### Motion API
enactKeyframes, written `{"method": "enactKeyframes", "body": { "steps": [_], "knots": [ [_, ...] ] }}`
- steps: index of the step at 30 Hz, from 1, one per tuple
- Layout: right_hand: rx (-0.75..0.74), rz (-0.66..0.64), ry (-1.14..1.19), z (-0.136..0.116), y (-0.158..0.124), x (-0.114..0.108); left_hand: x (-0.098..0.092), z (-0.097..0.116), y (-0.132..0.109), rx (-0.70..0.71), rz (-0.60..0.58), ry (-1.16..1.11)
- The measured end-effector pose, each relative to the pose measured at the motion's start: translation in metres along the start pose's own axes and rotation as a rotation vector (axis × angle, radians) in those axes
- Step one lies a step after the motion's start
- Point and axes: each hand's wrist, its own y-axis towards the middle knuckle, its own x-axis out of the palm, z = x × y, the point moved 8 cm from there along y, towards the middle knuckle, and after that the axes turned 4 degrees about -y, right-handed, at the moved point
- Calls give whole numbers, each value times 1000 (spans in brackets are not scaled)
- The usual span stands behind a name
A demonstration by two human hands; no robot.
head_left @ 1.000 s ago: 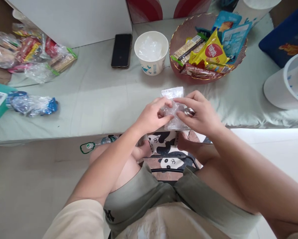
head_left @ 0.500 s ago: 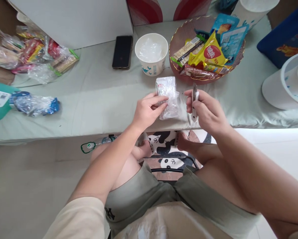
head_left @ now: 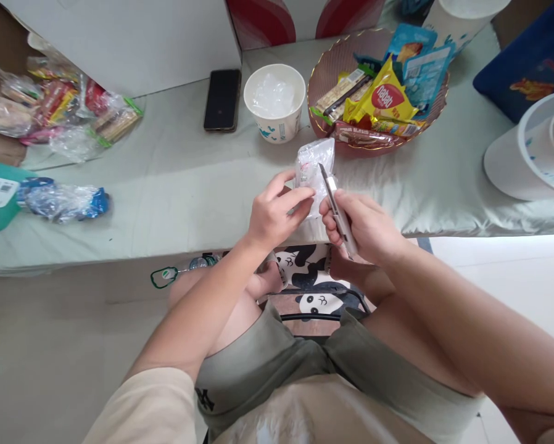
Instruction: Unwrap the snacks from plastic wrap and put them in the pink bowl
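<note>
White cup holds clear plastic. Left hand, half curled, is at the packet on the table; its grip I cannot tell. Knife, tip over the packet, is clasped in the right hand. No cut shows; opening seems left to do.

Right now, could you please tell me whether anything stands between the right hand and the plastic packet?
Only the knife-like tool held in the right hand; its narrow tip overlaps the plastic packet in view. Nothing else visible stands between them.
</note>
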Motion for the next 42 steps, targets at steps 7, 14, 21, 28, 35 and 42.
{"method": "enactKeyframes", "body": {
  "steps": [7, 14, 21, 28, 35, 42],
  "knots": [
    [-8, -52, -138, 6, -7, 8, -16, -8, 0, -100, 90, -59],
    [89, -102, -261, 15, -15, 20, -37, -40, -3, -322, 286, -171],
    [-204, 76, -982, -15, -5, -22, -22, -79, -22, -643, 165, -226],
    [-296, 507, -1544, -42, -5, -84, -12, -41, -27, -783, -299, -17],
    [-520, 588, -1555, -45, -6, -54, -33, -46, 3, -485, -133, 265],
    [-737, 426, -1535, -31, -4, 3, -16, -64, -2, -529, -269, 167]
  ]
}}
